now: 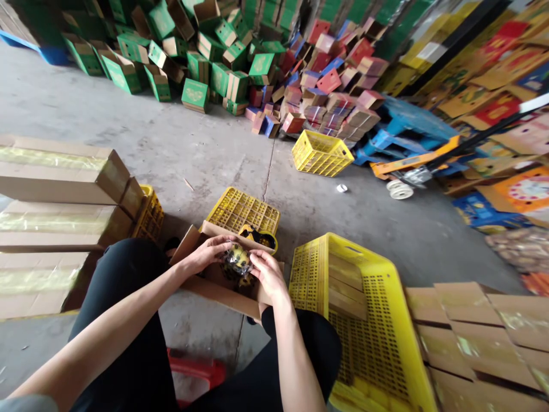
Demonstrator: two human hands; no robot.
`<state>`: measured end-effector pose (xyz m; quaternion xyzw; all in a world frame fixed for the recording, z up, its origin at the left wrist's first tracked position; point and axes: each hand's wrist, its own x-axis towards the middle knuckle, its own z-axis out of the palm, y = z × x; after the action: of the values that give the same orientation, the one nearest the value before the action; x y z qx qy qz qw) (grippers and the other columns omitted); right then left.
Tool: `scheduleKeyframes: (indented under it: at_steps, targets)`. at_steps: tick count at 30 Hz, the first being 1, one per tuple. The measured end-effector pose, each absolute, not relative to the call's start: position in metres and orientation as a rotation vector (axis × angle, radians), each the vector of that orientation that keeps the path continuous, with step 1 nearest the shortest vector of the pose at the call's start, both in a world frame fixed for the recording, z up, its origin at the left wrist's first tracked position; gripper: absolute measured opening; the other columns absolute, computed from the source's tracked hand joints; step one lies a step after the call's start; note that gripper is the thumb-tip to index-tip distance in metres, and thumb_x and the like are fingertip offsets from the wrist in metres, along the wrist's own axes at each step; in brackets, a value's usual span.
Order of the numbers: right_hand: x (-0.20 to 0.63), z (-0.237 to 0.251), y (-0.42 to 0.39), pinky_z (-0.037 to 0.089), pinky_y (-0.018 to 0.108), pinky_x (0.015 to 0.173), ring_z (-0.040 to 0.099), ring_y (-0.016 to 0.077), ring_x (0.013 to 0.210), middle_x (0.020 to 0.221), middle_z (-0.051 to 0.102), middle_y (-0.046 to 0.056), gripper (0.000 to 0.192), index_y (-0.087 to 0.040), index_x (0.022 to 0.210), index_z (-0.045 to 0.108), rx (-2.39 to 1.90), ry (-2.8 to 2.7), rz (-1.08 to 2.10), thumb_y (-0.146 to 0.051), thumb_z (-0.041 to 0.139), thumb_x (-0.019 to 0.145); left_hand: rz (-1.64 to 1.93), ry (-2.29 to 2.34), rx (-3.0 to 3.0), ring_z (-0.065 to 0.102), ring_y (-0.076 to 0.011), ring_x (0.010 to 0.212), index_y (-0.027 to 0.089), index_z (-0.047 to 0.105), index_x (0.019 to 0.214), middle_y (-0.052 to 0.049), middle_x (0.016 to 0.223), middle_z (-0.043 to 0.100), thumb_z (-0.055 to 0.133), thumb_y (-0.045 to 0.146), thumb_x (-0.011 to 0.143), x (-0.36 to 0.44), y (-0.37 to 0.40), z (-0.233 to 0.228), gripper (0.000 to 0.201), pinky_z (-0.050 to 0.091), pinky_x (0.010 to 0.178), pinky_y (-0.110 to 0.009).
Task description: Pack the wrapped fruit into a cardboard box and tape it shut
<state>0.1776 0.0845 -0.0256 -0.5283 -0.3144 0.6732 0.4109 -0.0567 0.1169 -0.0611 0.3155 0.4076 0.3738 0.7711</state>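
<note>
The left hand [217, 247] and right hand [266, 270] pinch opposite sides of a clear-wrapped, yellow-and-black packet [238, 258] between their fingertips. A large yellow plastic crate [386, 303] containing flat cardboard pieces [347, 286] stands beside the right leg; a smaller open cardboard carton [223, 294] sits between the knees, with the packet above its opening. For careful handling, I'd keep the grip light at the edges, so the film doesn't tear, and work low over the carton. Printing shows on the green boxes [195, 94] and bright cartons [525, 189], but none is legible; no brand can be read on the packet.
</note>
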Motion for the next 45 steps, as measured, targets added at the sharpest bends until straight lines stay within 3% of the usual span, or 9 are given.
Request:
scheduleKeyframes:
  at_steps: [4,7,19,25,33,45]
  targets:
    - [0.1781,-0.0274,0.085,0.056,0.033,0.084,0.073,0.0197,0.087,0.089,0.077,0.0,0.042,-0.025,0.088,0.073,-1.353,-0.801,1.664,-0.052,0.096,0.067,0.837,0.88,0.708,0.073,-0.0179,0.088,0.02,0.079,0.119,-0.007,0.108,0.08,0.093,0.051,0.078,-0.0557,0.1164,-0.0623,0.054,0.053,0.078,-0.026]
    - [0.18,-0.0298,0.0851,0.056,0.034,0.086,0.073,0.0208,0.089,0.093,0.079,0.002,0.04,-0.024,0.084,0.073,-1.37,-0.871,1.622,-0.054,0.095,0.069,0.851,0.855,0.749,0.073,-0.0177,0.085,0.016,0.08,0.107,-0.007,0.099,0.08,0.097,0.046,0.073,-0.0556,0.1153,-0.0645,0.048,0.054,0.081,-0.027]
    - [0.1778,-0.0329,0.0888,0.055,0.035,0.087,0.071,0.0218,0.088,0.087,0.077,-0.001,0.034,-0.025,0.083,0.075,-1.374,-0.877,1.452,-0.052,0.092,0.072,1.018,1.014,0.767,0.075,-0.0229,0.087,0.018,0.079,0.101,-0.004,0.089,0.081,0.102,0.042,0.062,-0.0529,0.1187,-0.0634,0.051,0.057,0.088,-0.035]
    - [0.1787,-0.0297,0.0882,0.057,0.035,0.081,0.072,0.0207,0.083,0.088,0.078,0.0,0.037,-0.025,0.085,0.072,-1.328,-0.795,1.496,-0.051,0.093,0.071,1.014,0.942,0.843,0.075,-0.0231,0.099,0.02,0.076,0.109,-0.004,0.101,0.079,0.102,0.036,0.06,-0.0518,0.1204,-0.0606,0.057,0.058,0.095,-0.036]
    - [0.1783,-0.0297,0.087,0.058,0.033,0.078,0.073,0.0202,0.084,0.089,0.078,0.001,0.037,-0.024,0.086,0.072,-1.321,-0.8,1.513,-0.052,0.094,0.072,0.991,1.0,0.918,0.073,-0.0217,0.091,0.02,0.075,0.108,-0.005,0.098,0.078,0.096,0.039,0.068,-0.0539,0.1208,-0.062,0.049,0.058,0.081,-0.03]
    - [0.1797,-0.0308,0.0869,0.056,0.03,0.074,0.07,0.0187,0.08,0.086,0.077,-0.001,0.04,-0.024,0.084,0.073,-1.365,-0.834,1.493,-0.054,0.095,0.069,1.016,0.987,0.955,0.073,-0.0219,0.093,0.02,0.072,0.113,-0.006,0.102,0.078,0.094,0.04,0.071,-0.0553,0.1226,-0.064,0.052,0.057,0.084,-0.031]
